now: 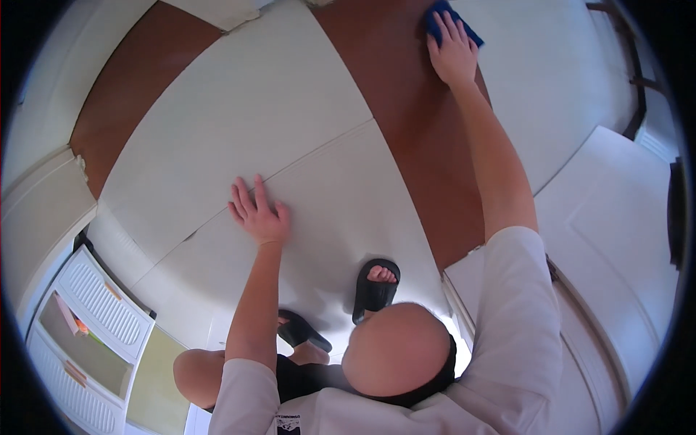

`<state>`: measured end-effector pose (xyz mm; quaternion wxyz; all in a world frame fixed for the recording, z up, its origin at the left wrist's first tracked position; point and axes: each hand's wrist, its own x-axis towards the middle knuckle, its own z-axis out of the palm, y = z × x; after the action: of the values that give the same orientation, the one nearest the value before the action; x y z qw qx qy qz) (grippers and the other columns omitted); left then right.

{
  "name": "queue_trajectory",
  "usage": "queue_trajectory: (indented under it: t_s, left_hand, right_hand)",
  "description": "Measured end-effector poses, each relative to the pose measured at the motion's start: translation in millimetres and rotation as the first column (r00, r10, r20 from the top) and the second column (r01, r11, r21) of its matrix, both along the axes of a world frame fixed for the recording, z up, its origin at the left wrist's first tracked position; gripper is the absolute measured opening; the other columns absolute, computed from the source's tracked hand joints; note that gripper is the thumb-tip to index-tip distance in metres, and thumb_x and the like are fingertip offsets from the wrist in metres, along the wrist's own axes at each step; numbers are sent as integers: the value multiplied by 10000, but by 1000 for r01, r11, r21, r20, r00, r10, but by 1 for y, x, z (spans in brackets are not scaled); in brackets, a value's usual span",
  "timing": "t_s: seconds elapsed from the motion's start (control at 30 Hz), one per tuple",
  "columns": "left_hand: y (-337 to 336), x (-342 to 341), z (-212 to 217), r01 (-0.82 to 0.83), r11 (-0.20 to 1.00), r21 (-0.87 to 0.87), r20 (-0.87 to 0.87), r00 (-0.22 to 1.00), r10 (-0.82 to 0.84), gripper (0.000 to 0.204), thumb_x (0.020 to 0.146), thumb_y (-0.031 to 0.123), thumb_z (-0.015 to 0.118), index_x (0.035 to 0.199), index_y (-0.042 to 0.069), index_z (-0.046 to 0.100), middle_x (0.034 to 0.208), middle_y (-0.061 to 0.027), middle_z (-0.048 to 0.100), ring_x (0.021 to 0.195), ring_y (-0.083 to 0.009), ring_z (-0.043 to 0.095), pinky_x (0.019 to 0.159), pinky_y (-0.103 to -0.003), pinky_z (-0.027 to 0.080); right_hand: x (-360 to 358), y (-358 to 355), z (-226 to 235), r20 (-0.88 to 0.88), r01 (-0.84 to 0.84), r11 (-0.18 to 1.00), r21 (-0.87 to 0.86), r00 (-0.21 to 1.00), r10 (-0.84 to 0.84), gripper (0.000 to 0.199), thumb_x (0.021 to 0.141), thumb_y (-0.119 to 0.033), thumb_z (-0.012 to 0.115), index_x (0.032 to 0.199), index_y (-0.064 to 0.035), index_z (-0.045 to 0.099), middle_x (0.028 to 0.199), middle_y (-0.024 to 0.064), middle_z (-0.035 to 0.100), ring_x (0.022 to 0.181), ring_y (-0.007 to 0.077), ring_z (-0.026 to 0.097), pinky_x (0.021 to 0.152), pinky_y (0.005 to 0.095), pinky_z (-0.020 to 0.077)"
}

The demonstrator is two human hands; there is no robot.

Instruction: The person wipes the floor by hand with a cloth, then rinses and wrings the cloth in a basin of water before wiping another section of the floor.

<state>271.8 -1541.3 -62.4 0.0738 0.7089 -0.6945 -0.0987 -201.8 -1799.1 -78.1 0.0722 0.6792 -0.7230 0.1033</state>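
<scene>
My right hand (454,54) reaches far ahead on the right and holds a folded dark blue cloth (474,34) down on a brown floor strip (406,123), close to its far right edge. The fingers lie over the cloth, and part of it is hidden beneath them. My left hand (259,214) rests with fingers spread on the pale floor tiles (239,116), by a seam between two tiles. Nothing is held in it.
My feet, in black slide sandals (375,290), are on the floor close to me. A white louvred cabinet (101,304) stands at the lower left. To the right is a white panel (609,217). A second brown strip (145,80) runs along the far left.
</scene>
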Motion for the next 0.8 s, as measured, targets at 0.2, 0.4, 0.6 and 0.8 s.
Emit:
queue_trajectory:
  t_s: [0.2,0.4,0.6,0.8]
  left_hand:
    - [-2,8,1,14,1000,-22,19,1000,-14,738,872,302,557,1590,185,434,1689,-174,286,1568,-378,233,1252,-603,115]
    - [-2,7,-2,31,999,-33,67,997,-29,737,883,332,548,1595,184,428,1677,-195,305,1557,-396,254,1234,-620,152]
    - [0,0,-2,50,998,-40,52,998,-48,741,904,335,540,1615,193,388,1697,-179,266,1576,-380,206,1239,-612,128]
    - [0,10,-5,38,999,-21,86,996,-36,755,895,345,544,1619,203,384,1696,-181,266,1582,-382,193,1239,-615,127]
  right_hand:
    - [-26,169,9,27,251,956,153,966,-258,618,1015,-374,546,1600,-235,403,1689,61,333,1539,378,304,1221,606,235]
    - [-56,363,19,22,676,706,212,719,-695,632,1018,-331,543,1608,-173,383,1682,137,329,1528,423,303,1218,580,265]
    - [-15,441,22,40,861,479,171,479,-877,619,1032,-295,525,1609,-127,376,1673,182,331,1518,446,312,1238,516,267]
    - [130,500,36,25,742,603,294,625,-780,683,969,-261,580,1611,-134,384,1679,173,326,1526,460,290,1229,586,244]
